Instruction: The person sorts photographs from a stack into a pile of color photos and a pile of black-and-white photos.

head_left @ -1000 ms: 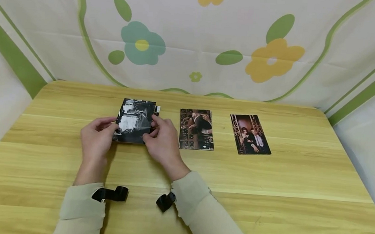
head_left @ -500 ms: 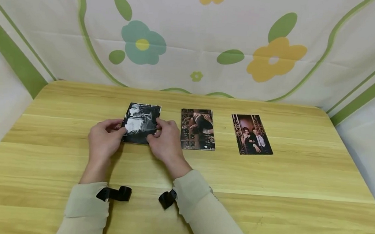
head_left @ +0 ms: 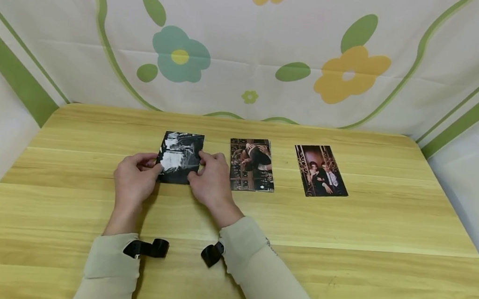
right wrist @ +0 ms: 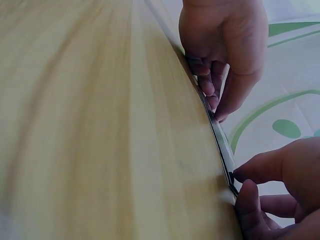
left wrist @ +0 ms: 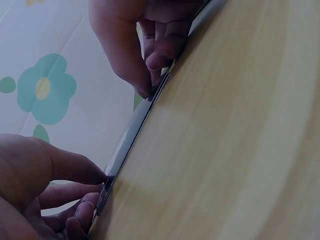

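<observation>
A black-and-white photo card (head_left: 180,156) lies on top of a thin stack at the left of the table in the head view. My left hand (head_left: 135,176) pinches its left edge, thumb on top. At the right edge, my right hand (head_left: 215,181) pinches the card the same way. Both wrist views look along the stack's near edge, where the photo card (left wrist: 131,135) sits level with the wood. In the right wrist view, my right thumb and fingers (right wrist: 255,167) meet the card's corner. What lies under the top card is hidden.
Right of my hands lies a small stack of photo cards (head_left: 251,164), the top one turned sideways. Farther right, a photo card (head_left: 321,172) of two people lies slightly askew. Behind the wooden table (head_left: 298,266) hangs a flowered cloth (head_left: 231,41).
Both hands have shifted the black-and-white photo card rightward and slightly nearer, covering the card that showed beneath its right edge. Over the last half second they hold almost still.
</observation>
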`<state>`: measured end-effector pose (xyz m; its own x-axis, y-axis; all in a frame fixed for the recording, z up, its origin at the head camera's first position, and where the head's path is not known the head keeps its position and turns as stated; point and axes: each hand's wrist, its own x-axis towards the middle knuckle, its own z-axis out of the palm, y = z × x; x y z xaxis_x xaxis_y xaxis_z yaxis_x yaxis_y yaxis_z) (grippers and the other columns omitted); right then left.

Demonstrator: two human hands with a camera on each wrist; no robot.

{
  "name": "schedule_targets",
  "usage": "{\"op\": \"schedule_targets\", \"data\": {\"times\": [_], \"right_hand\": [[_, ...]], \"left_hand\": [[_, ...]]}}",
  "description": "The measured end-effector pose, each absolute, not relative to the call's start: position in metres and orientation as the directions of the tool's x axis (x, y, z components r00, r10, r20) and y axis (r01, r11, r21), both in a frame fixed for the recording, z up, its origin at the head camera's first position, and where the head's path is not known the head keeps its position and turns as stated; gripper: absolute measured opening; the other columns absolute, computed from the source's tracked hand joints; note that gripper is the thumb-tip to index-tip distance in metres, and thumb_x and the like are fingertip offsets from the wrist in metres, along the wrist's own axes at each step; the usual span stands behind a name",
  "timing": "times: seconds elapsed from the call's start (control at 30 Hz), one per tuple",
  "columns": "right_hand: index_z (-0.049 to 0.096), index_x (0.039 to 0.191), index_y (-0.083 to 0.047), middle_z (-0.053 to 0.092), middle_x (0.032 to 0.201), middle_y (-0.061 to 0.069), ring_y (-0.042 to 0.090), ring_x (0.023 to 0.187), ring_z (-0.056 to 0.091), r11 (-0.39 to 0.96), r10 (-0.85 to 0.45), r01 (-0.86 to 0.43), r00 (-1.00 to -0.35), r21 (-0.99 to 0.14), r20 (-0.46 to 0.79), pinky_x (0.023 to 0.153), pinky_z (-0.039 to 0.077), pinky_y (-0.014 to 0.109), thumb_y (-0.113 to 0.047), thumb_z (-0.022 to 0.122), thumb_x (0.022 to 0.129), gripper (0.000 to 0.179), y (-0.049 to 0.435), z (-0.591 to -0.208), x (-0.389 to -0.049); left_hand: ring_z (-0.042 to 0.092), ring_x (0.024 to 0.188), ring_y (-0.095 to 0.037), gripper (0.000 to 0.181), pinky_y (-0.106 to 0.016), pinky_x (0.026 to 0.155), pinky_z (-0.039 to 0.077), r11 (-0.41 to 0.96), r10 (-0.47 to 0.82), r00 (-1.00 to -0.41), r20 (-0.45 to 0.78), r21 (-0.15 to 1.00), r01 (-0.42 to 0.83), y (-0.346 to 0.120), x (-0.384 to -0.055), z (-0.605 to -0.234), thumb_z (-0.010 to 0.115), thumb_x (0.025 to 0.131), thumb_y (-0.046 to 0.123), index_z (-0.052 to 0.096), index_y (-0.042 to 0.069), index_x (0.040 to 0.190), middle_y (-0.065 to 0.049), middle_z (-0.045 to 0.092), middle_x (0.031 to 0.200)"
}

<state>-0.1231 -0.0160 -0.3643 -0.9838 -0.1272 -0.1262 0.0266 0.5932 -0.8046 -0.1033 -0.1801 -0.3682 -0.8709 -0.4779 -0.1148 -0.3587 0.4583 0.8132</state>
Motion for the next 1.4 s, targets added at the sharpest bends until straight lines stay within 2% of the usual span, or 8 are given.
{"op": "schedule_targets", "data": {"times": [0.33, 0.57, 0.67, 0.8, 0.93, 1.17, 1.4], "right_hand": [[0.060, 0.152, -0.009, 0.061, 0.122, 0.007, 0.008, 0.086, 0.060, 0.528, -0.117, 0.036, -0.986, -0.849, -0.114, 0.078, 0.053, 0.024, -0.027, 0.079, 0.099, 0.059, -0.014, -0.365, -0.122], [0.070, 0.140, -0.010, 0.065, 0.120, 0.010, 0.014, 0.096, 0.065, 0.372, -0.098, -0.016, -0.995, -0.928, -0.022, 0.087, 0.057, 0.029, -0.023, 0.078, 0.099, 0.044, -0.003, -0.370, -0.121], [0.072, 0.137, -0.009, 0.067, 0.122, 0.011, 0.019, 0.103, 0.069, 0.307, -0.095, -0.054, -0.995, -0.950, 0.026, 0.091, 0.060, 0.033, -0.022, 0.078, 0.099, 0.040, 0.006, -0.368, -0.121], [0.072, 0.137, -0.011, 0.068, 0.127, 0.009, 0.022, 0.107, 0.070, 0.285, -0.103, -0.073, -0.994, -0.956, 0.045, 0.090, 0.062, 0.035, -0.025, 0.078, 0.099, 0.041, 0.022, -0.361, -0.121], [0.072, 0.137, -0.014, 0.069, 0.128, 0.010, 0.020, 0.106, 0.069, 0.290, -0.085, -0.077, -0.995, -0.954, 0.055, 0.087, 0.062, 0.037, -0.023, 0.079, 0.099, 0.040, 0.046, -0.356, -0.122], [0.069, 0.139, -0.012, 0.070, 0.127, 0.009, 0.022, 0.110, 0.067, 0.285, -0.003, -0.033, -0.999, -0.958, 0.033, 0.092, 0.061, 0.033, -0.016, 0.076, 0.099, 0.041, 0.099, -0.354, -0.125], [0.068, 0.142, -0.009, 0.070, 0.128, 0.011, 0.018, 0.102, 0.069, 0.245, 0.125, 0.049, -0.992, -0.968, -0.019, 0.080, 0.064, 0.027, -0.012, 0.073, 0.101, 0.041, 0.141, -0.360, -0.120]], "left_hand": [[0.056, 0.093, -0.013, 0.034, -0.019, 0.075, 0.045, 0.380, -0.514, -0.848, -0.128, 0.852, -0.360, -0.181, -0.102, -0.366, 0.064, 0.101, 0.013, 0.075, 0.002, 0.132, -0.012, 0.071, 0.116], [0.058, 0.088, -0.003, 0.032, -0.015, 0.076, 0.049, 0.240, -0.577, -0.801, -0.163, 0.903, -0.357, -0.181, -0.102, -0.362, 0.069, 0.102, 0.018, 0.076, 0.006, 0.131, 0.005, 0.068, 0.105], [0.060, 0.088, -0.001, 0.030, -0.014, 0.073, 0.049, 0.214, -0.571, -0.807, -0.150, 0.922, -0.322, -0.178, -0.102, -0.357, 0.072, 0.102, 0.020, 0.077, 0.008, 0.129, 0.011, 0.068, 0.101], [0.062, 0.087, -0.001, 0.027, -0.014, 0.070, 0.050, 0.201, -0.539, -0.835, -0.113, 0.945, -0.258, -0.167, -0.101, -0.350, 0.073, 0.102, 0.018, 0.078, 0.007, 0.126, 0.014, 0.069, 0.099], [0.062, 0.091, -0.003, 0.027, -0.013, 0.073, 0.051, 0.197, -0.478, -0.873, -0.101, 0.956, -0.219, -0.150, -0.100, -0.344, 0.072, 0.102, 0.016, 0.077, 0.005, 0.127, 0.006, 0.072, 0.106], [0.064, 0.094, -0.007, 0.027, -0.013, 0.075, 0.052, 0.159, -0.349, -0.929, -0.124, 0.969, -0.189, -0.114, -0.102, -0.349, 0.072, 0.102, 0.013, 0.076, 0.004, 0.127, -0.007, 0.073, 0.117], [0.063, 0.098, -0.012, 0.028, -0.016, 0.079, 0.050, 0.150, -0.294, -0.946, -0.138, 0.971, -0.188, -0.097, -0.104, -0.351, 0.070, 0.102, 0.011, 0.075, 0.003, 0.129, -0.011, 0.072, 0.119]]}}
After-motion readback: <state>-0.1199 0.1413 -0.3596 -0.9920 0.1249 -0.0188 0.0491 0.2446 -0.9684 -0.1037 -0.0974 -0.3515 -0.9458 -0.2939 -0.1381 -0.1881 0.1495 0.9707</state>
